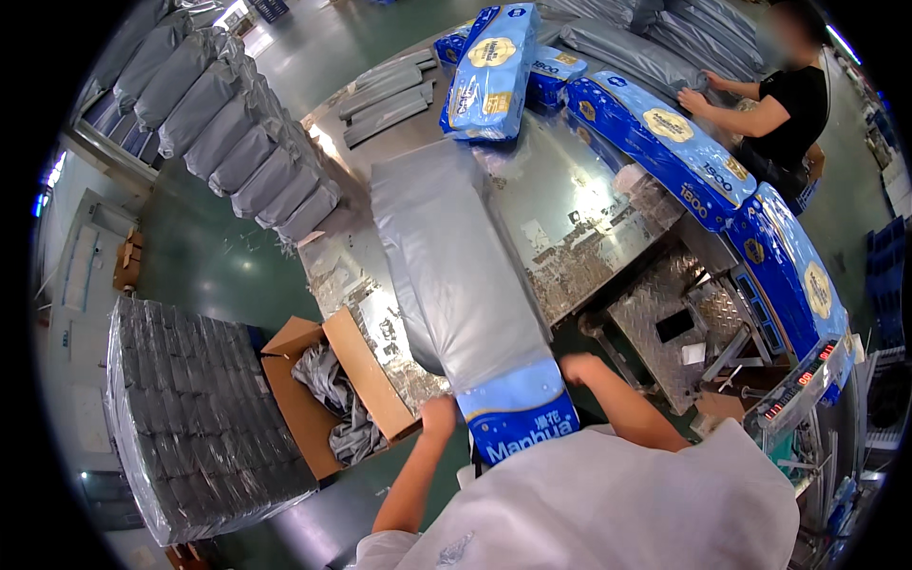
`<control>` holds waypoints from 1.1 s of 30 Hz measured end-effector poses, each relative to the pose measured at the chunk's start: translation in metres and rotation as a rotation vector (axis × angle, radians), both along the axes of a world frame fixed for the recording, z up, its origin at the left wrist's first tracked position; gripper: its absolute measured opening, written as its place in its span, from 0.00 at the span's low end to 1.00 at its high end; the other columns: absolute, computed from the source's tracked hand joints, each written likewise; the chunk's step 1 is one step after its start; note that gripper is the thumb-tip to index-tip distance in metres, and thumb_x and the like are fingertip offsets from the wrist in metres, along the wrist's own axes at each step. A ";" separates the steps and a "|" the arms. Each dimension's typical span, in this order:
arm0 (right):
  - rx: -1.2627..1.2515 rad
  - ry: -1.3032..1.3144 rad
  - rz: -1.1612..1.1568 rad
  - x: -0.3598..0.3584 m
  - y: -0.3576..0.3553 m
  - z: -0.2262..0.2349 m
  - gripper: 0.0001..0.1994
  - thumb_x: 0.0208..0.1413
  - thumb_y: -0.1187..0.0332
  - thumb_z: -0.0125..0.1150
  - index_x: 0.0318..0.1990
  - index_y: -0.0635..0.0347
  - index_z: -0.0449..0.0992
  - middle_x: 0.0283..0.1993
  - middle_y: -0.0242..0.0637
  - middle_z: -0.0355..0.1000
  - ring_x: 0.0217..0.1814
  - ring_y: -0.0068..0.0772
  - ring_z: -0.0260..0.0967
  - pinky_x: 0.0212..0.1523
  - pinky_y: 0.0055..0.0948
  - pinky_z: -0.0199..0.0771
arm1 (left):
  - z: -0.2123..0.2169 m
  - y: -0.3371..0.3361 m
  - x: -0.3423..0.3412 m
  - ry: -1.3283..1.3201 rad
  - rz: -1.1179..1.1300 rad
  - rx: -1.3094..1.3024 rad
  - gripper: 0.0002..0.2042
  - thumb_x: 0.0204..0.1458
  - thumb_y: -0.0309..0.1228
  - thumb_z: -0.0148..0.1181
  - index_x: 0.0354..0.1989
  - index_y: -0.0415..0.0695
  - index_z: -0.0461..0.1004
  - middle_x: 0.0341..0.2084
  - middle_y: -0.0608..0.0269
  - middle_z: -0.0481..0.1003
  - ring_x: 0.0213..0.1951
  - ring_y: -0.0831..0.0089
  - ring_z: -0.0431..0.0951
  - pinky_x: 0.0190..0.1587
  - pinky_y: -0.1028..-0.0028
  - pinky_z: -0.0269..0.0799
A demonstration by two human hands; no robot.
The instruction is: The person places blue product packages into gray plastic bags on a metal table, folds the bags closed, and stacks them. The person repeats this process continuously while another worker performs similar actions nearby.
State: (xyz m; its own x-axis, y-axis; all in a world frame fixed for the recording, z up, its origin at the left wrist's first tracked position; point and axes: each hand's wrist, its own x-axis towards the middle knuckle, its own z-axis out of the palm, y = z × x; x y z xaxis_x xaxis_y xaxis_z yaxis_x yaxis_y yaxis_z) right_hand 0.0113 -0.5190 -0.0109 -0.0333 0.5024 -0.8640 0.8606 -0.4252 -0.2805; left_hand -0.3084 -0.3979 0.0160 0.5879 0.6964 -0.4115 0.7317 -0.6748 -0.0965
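Observation:
A long grey plastic mailing bag (456, 256) lies on the metal table, drawn over most of a blue plastic-wrapped pack (518, 404). The pack's near end sticks out of the bag's mouth, close against my body. My left hand (439, 416) is closed at the left side of the bag's mouth, apparently pinching its edge. On the opposite side, my right hand (576, 369) is also closed at the edge of the bag. The fingertips of both hands are partly hidden.
Blue packs (679, 133) line the table's right side, with another (491, 71) at its far end. Folded grey bags (389, 100) lie beyond. An open carton (375, 380) and a wrapped stack (199, 408) stand left. A co-worker (793, 104) handles grey parcels far right.

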 end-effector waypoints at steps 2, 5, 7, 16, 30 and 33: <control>-0.138 0.238 -0.297 -0.015 -0.050 -0.028 0.03 0.41 0.70 0.57 0.23 0.58 0.75 0.16 0.35 0.68 0.14 0.28 0.62 0.15 0.28 0.61 | 0.002 -0.040 -0.014 -0.089 -0.118 -0.076 0.06 0.45 0.31 0.48 0.24 0.45 0.72 0.25 0.56 0.74 0.27 0.60 0.76 0.27 0.64 0.71; -0.161 0.283 -0.140 -0.025 -0.071 -0.029 0.06 0.43 0.72 0.56 0.17 0.57 0.73 0.14 0.34 0.65 0.13 0.26 0.59 0.15 0.29 0.58 | 0.010 -0.062 -0.025 -0.169 -0.038 -0.226 0.07 0.44 0.30 0.49 0.25 0.43 0.72 0.27 0.53 0.74 0.28 0.55 0.75 0.29 0.61 0.71; -0.308 0.237 -0.093 -0.016 -0.046 -0.025 0.06 0.45 0.70 0.57 0.19 0.54 0.73 0.16 0.31 0.66 0.16 0.24 0.60 0.18 0.29 0.61 | 0.007 -0.049 -0.012 -0.072 -0.039 -0.264 0.08 0.43 0.31 0.49 0.27 0.43 0.73 0.28 0.52 0.74 0.29 0.55 0.76 0.30 0.62 0.71; -0.364 0.517 -0.286 0.062 0.063 -0.039 0.10 0.52 0.58 0.50 0.29 0.53 0.71 0.17 0.30 0.64 0.17 0.23 0.61 0.17 0.24 0.59 | 0.023 0.124 0.046 -0.065 0.083 -0.461 0.20 0.46 0.45 0.50 0.27 0.37 0.75 0.27 0.45 0.74 0.34 0.51 0.75 0.35 0.59 0.69; 0.268 0.613 -0.696 0.016 0.018 0.021 0.09 0.55 0.71 0.43 0.35 0.66 0.70 0.35 0.39 0.74 0.26 0.26 0.73 0.18 0.23 0.64 | 0.057 0.013 0.155 -0.946 -0.344 -0.354 0.06 0.46 0.32 0.54 0.31 0.44 0.70 0.28 0.56 0.71 0.33 0.58 0.72 0.35 0.66 0.66; 0.312 0.736 -0.691 0.006 0.014 0.025 0.13 0.57 0.69 0.37 0.40 0.65 0.68 0.35 0.40 0.74 0.27 0.29 0.73 0.21 0.23 0.66 | 0.026 0.006 0.186 -0.803 -0.280 -0.548 0.07 0.45 0.32 0.56 0.32 0.45 0.69 0.30 0.57 0.71 0.34 0.58 0.72 0.34 0.66 0.67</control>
